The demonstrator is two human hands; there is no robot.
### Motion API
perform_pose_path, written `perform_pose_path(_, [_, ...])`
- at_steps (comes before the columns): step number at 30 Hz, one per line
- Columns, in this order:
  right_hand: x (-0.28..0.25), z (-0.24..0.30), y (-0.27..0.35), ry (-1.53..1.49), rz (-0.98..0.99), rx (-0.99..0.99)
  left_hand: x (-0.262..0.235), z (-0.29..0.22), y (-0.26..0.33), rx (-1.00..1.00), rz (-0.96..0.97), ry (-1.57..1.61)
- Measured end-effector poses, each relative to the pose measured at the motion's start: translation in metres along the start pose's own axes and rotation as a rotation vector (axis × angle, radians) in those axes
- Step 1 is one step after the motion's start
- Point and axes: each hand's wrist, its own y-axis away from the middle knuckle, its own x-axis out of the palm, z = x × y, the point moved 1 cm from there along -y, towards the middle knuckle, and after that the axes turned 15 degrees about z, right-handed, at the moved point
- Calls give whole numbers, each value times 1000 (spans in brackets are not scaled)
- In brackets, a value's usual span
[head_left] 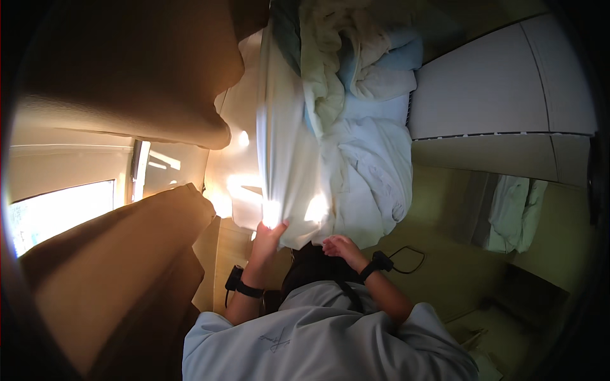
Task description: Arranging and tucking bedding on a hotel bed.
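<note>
A white sheet (289,165) runs lengthwise down the left side of the bed in front of me, pulled into long straight folds. My left hand (272,232) is closed on the sheet's near left corner, with the thumb on top of the cloth. Just below the near edge of a rumpled white duvet (372,178) is my right hand (341,247). Its fingers are loosely bent and a little apart, with nothing visible in them. Farther up the bed lies a bunched heap of cream and pale blue bedding (365,57).
Brown curtains (114,267) hang on the left beside a bright window (67,216). A pale padded headboard-like panel (489,82) stands at the right. White cloth (511,213) hangs beyond it. A dark low piece of furniture (527,295) sits at the lower right.
</note>
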Motion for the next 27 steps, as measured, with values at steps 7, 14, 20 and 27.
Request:
perform_pose_path(7, [23, 63, 47, -690, 322, -124, 123, -23, 90, 87, 90, 229])
perform_pose_path(14, [-35, 30, 41, -739, 28, -443, 188, 9, 173, 68, 137, -224])
perform_pose_path(20, [-41, 36, 41, -335, -168, -615, 179, 14, 176, 30, 10, -64])
perform_pose_path(27, [-149, -7, 50, 295, -707, -735, 112, -67, 123, 546, -31, -168])
